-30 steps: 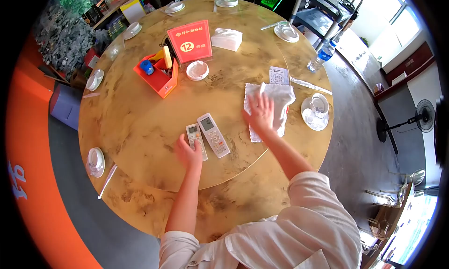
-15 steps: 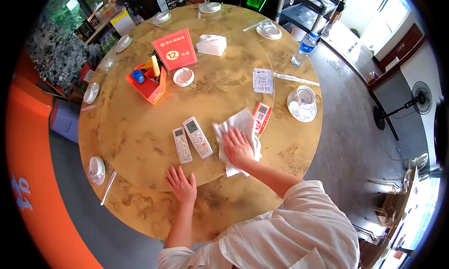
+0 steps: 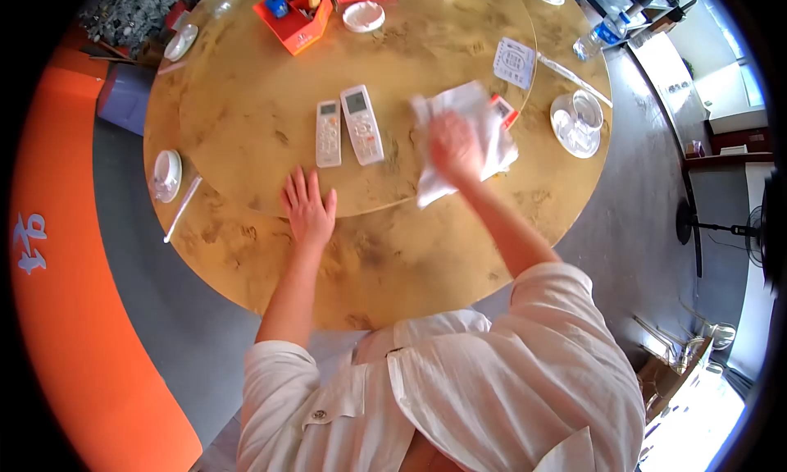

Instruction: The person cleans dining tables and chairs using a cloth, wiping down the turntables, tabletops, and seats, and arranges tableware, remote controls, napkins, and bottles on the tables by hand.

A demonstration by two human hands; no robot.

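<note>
My right hand (image 3: 456, 147), blurred by motion, is pressed on a rumpled white cloth (image 3: 482, 111) on the round table's turntable. Its fingers are smeared, and the cloth moves with the hand. A red card (image 3: 505, 111) pokes out from the cloth's right edge, mostly covered. My left hand (image 3: 310, 208) lies flat at the turntable's front edge with its fingers spread, holding nothing. Just beyond it lie two white remote controls, a smaller one (image 3: 329, 136) and a larger one (image 3: 362, 126), side by side.
A printed card (image 3: 514, 63), wrapped chopsticks (image 3: 574, 80), a cup and saucer set (image 3: 576, 123) and a water bottle (image 3: 602, 36) are on the right. Farther back are a red box (image 3: 293, 21) and an ashtray (image 3: 363, 16). Another dish set (image 3: 166, 175) sits left. A fan (image 3: 750, 230) stands right.
My right hand and the cloth have shifted rightward over the red card, hiding more of it. My view has tilted down toward the near side of the table. My left hand stays by the turntable's edge.
</note>
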